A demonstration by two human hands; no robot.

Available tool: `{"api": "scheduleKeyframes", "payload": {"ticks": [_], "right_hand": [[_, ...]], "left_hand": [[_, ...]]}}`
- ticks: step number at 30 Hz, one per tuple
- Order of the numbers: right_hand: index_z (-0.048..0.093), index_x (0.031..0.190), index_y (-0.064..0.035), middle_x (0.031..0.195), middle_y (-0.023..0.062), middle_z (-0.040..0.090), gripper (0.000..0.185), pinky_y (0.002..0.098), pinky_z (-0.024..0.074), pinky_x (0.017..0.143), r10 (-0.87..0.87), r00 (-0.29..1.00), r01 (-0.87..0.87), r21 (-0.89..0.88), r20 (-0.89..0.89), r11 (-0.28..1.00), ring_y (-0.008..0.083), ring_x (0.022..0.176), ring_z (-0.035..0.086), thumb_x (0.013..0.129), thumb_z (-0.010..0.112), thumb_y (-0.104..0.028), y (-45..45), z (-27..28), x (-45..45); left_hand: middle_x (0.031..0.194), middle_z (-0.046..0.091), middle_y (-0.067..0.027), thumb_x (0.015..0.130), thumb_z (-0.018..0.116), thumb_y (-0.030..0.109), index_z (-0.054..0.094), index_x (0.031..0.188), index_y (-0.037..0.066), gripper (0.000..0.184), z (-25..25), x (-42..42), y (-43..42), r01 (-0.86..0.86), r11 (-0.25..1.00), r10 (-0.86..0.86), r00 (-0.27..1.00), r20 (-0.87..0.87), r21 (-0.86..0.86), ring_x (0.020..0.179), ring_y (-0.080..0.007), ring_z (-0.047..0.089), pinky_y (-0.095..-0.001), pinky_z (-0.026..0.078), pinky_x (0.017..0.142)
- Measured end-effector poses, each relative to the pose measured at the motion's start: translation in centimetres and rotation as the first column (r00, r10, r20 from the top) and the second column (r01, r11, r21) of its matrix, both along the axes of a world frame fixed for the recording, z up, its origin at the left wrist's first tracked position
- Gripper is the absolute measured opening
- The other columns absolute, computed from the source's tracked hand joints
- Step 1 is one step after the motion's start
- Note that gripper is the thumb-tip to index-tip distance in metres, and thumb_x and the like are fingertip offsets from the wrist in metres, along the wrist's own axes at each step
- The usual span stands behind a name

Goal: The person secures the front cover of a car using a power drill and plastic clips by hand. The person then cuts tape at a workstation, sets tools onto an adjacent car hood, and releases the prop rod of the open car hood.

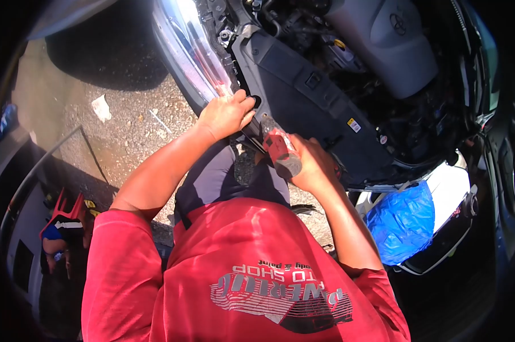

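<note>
The right hand [313,163] is wrapped around the grip of a red and black drill [281,151] near the middle of the view, its nose tilted toward 11 o'clock, at the edge of a black panel [300,91]. Whether its tip touches the panel cannot be seen.

At 10 o'clock from the drill, the left hand [229,114] is narrow, fingers bent and bunched at the gap between panel and headlight [192,51]; I cannot tell whether they pinch anything.

From the drill, the engine cover [388,43] is between 1 and 2 o'clock, and a blue bag [403,222] at 4. Paper [102,108] lies on the ground [140,122] between 9 and 10.
</note>
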State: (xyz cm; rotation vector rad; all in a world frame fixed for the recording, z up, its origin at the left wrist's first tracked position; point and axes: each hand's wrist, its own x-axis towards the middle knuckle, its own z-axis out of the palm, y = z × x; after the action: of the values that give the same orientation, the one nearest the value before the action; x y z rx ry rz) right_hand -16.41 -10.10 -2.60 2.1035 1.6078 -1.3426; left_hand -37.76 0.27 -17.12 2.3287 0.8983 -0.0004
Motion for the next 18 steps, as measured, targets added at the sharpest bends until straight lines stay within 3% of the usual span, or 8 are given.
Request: {"api": "scheduleKeyframes", "payload": {"ticks": [8,18], "right_hand": [[0.063,0.117,-0.0103,0.107,0.0132,0.075,0.049,0.0504,0.0567,0.082,-0.001,1.0,0.0,0.114,0.013,0.993,0.038,0.102,0.067,0.077,0.085,-0.028,-0.2,-0.5,0.0],[0.064,0.115,-0.0106,0.107,0.0123,0.075,0.045,0.0512,0.057,0.081,-0.002,1.0,0.004,0.062,-0.029,0.998,0.0379,0.101,0.068,0.079,0.084,-0.03,-0.4,-0.5,0.2]], "left_hand": [[0.094,0.057,-0.0087,0.097,0.068,0.034,0.064,0.105,0.013,0.023,0.2,0.0,0.0,-0.007,1.0,0.007,1.0,-0.005,0.001,0.083,-0.0322,0.07,-0.0468,0.059,0.069],[0.094,0.056,-0.0093,0.097,0.068,0.034,0.064,0.106,0.013,0.024,0.2,-0.2,0.1,-0.004,1.0,0.004,1.0,0.017,-0.014,0.081,-0.0337,0.069,-0.0468,0.059,0.068]]}}
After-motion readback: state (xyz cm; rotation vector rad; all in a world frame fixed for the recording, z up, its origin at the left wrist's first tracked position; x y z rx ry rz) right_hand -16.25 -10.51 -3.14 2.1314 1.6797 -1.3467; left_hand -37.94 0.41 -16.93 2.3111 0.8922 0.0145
